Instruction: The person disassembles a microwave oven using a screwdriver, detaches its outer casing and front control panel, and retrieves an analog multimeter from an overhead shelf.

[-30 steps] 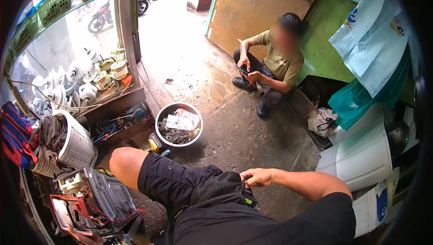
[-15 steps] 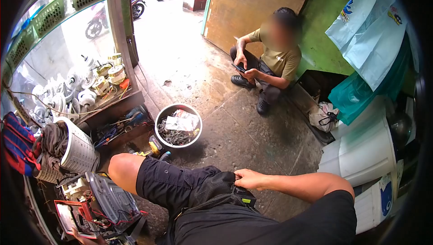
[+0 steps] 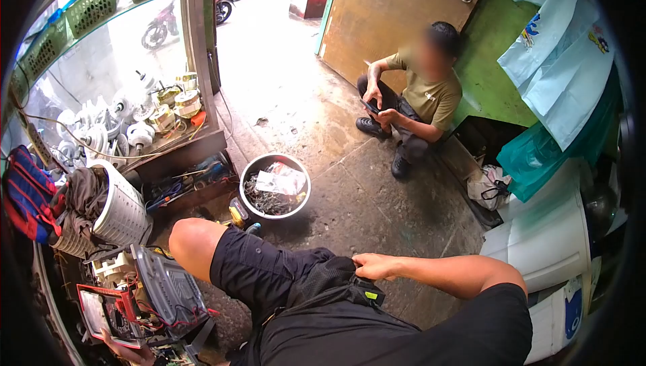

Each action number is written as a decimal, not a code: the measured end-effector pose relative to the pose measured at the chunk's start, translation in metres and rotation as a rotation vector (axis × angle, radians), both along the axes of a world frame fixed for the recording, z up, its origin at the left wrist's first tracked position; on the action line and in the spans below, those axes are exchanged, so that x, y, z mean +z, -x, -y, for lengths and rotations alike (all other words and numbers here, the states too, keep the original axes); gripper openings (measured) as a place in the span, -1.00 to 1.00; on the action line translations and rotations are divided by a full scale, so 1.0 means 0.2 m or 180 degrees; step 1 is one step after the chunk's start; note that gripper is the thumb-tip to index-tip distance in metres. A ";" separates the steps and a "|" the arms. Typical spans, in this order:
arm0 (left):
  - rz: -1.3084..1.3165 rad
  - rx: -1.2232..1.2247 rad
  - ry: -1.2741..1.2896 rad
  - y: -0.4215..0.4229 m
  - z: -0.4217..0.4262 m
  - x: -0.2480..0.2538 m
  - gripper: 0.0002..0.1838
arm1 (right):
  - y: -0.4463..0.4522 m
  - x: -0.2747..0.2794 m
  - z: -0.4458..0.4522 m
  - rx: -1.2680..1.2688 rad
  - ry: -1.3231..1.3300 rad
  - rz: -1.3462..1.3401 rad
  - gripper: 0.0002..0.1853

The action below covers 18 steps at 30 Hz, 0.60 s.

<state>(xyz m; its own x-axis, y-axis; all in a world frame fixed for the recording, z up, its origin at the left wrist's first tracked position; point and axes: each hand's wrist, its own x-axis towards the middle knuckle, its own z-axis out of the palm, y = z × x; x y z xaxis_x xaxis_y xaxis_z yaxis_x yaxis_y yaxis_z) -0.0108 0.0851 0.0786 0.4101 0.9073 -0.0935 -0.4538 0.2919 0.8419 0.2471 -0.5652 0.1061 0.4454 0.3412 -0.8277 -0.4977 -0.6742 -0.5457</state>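
Note:
My right hand (image 3: 374,266) is closed on the upper edge of a black mesh waist bag (image 3: 330,280) that lies across my lap. At the lower left, my left hand (image 3: 124,350) is partly cut off by the dark image edge. Its fingers are closed on the lower edge of a red-framed multimeter (image 3: 113,312) with a pale panel. Beside the meter, an open grey plastic case (image 3: 168,292) stands tilted, with red and black leads hanging around it.
A round metal basin (image 3: 275,214) of small metal parts stands on the floor near a yellow power drill (image 3: 238,212). A seated person (image 3: 431,96) holds a phone. A white basket (image 3: 121,208) with cloth, motor parts (image 3: 140,136) and a white bin (image 3: 538,231) surround me.
The view has shifted, so the surroundings appear slightly further right. My left hand and the multimeter show more fully at the lower left. My right hand stays on the bag.

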 end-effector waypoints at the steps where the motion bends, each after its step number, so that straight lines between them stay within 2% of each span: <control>1: -0.0035 0.0038 0.0023 0.00 0.00 0.00 -0.05 | 0.00 0.02 -0.02 0.0045 0.0159 0.0064 -0.74; 3: -0.0072 0.0104 0.0057 -0.01 -0.01 0.00 -0.06 | -0.01 0.10 -0.06 0.0100 0.0330 0.0148 -0.70; 5: -0.0108 0.0170 0.0081 -0.01 -0.01 0.00 -0.06 | -0.01 0.17 -0.11 0.0490 0.0810 0.0510 -0.64; 8: -0.0186 0.0267 0.0128 -0.02 -0.01 0.00 -0.07 | 0.00 0.13 -0.10 0.0895 0.1060 0.0867 -0.62; 12: -0.0269 0.0369 0.0184 -0.03 -0.01 0.02 -0.09 | -0.01 0.13 -0.07 0.1156 0.1185 0.0938 -0.60; 14: -0.0304 0.0397 0.0214 -0.06 -0.01 0.02 -0.09 | -0.04 0.18 -0.03 0.0126 0.0410 -0.0535 -0.57; 15: -0.0328 0.0414 0.0231 -0.07 0.00 0.03 -0.10 | -0.07 0.17 0.02 0.0114 0.0411 -0.0530 -0.57; 17: -0.0356 0.0467 0.0262 -0.08 0.00 0.04 -0.10 | -0.12 0.12 0.12 0.0212 -0.0373 -0.1331 -0.59; 18: -0.0378 0.0504 0.0262 -0.09 0.01 0.04 -0.11 | -0.14 0.19 0.12 0.0086 -0.0620 -0.1576 -0.53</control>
<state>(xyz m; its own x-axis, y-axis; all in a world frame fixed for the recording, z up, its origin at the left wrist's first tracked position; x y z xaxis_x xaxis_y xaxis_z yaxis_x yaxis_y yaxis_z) 0.0064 0.0831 0.0873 0.2447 0.9468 -0.2091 -0.3985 0.2948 0.8685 0.2749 -0.5888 0.1434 0.0063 0.5157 -0.8568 -0.7113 -0.5999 -0.3663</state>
